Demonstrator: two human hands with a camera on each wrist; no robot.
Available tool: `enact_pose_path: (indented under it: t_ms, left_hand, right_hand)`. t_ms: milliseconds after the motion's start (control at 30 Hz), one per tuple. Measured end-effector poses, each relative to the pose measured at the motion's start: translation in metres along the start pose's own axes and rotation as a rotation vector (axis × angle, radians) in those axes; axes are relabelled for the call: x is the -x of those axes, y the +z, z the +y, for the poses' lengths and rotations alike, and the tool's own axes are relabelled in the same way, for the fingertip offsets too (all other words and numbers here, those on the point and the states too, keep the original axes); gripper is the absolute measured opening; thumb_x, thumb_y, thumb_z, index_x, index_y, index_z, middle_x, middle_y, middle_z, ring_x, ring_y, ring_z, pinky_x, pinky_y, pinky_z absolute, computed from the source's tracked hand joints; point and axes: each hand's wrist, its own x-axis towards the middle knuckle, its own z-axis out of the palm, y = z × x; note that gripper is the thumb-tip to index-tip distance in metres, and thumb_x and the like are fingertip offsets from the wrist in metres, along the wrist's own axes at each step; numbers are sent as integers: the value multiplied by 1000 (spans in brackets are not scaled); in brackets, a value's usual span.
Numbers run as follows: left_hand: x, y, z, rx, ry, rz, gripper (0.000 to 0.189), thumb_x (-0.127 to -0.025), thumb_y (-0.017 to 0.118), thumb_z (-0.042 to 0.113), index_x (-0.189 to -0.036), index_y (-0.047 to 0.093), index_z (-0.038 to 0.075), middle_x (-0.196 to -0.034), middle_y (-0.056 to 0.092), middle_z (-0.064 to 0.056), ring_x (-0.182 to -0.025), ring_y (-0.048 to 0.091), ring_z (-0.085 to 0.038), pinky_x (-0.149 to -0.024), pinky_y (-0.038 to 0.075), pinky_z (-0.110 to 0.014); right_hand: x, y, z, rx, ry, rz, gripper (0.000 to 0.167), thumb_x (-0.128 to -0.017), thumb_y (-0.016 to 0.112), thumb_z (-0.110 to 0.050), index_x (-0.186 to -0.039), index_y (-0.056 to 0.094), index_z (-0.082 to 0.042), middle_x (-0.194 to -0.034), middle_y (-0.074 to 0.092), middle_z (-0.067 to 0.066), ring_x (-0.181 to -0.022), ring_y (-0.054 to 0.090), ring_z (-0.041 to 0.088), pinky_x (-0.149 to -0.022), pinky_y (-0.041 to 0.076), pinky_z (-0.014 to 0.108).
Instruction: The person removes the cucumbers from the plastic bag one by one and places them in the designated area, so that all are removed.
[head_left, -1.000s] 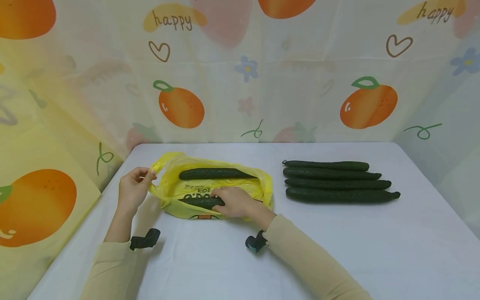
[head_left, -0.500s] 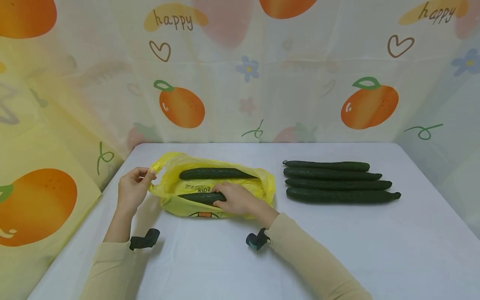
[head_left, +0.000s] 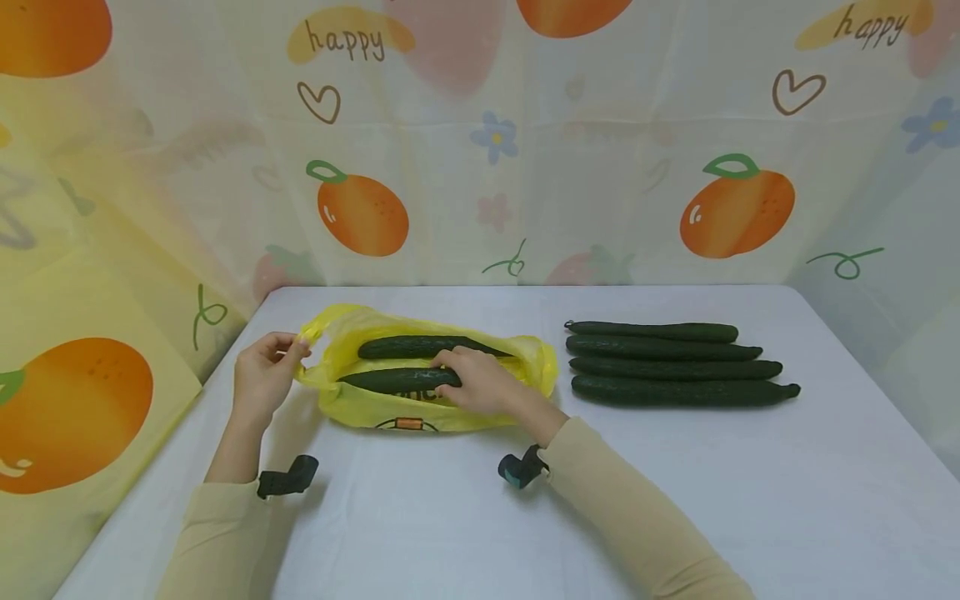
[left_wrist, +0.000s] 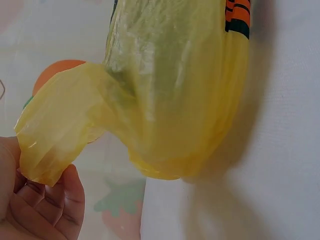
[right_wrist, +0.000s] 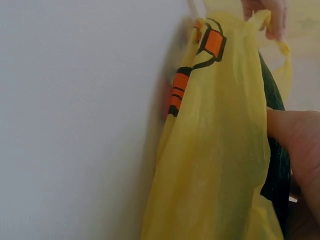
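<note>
A yellow plastic bag [head_left: 348,412] lies on its side with its mouth open. My left hand [head_left: 262,375] pinches the bag's handle loop at the left end; the left wrist view shows the handle [left_wrist: 55,125] between thumb and fingers. Inside the bag, my right hand [head_left: 483,382] grips a cucumber [head_left: 390,381] near its middle, its right part hidden by the hand. Behind it another cucumber [head_left: 412,346] lies along the bag's far side. In the right wrist view, the held cucumber [right_wrist: 277,170] shows between the thumb and the bag's near wall.
Several cucumbers [head_left: 675,368] lie in a row to the right of the bag, parallel to the table's back edge. A white cloth covers the table [head_left: 420,517]. A curtain printed with oranges [head_left: 585,167] hangs behind. Dark wrist cameras [head_left: 288,477] are strapped to both wrists.
My right hand has lifted the gripped cucumber away from the bag's near wall, moving slightly back and right. The bag's right end has shifted slightly right. My left hand stays almost still.
</note>
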Motion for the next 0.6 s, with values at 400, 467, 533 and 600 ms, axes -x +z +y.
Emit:
enact_pose_path:
  t_ms: [400,467,533,600]
  left_hand:
    - [-3,1,-1,18,-4,8,27,-90,58,28,-95,62,2,-66,56,26,-64,52,-2,-52,42,-12]
    - [-3,1,-1,17,-4,7,27,-90,58,28,-95,62,2,-66,56,25,-64,52,-2,-52,42,-13]
    - [-3,1,0,14,-7,5,27,-90,58,29,-95,62,3,-67,56,25,-64,52,-3,-52,42,-13]
    - [-3,1,0,13,-8,3,27,-90,58,29,-95,62,3,-67,56,25,-65,52,-3,-52,42,-13]
  right_hand:
    - [1,-9,3,-36,-33,48,37,-91,58,-27,-126,51,-15,-118,56,5,-94,56,15,-78,48,30]
    - [1,-11,1,-39,-44,57,38,-91,58,-27,-125,51,-14,-120,56,5,-98,56,15,-80,48,30]
    - [1,-14,0,-42,-49,65,38,-91,58,-27,-125,51,-14,-122,55,5,-103,56,16,-85,47,31]
    - [1,-17,-2,-47,-55,71,38,-91,58,-26,-126,51,-13,-124,54,5,-110,54,17,-90,46,32]
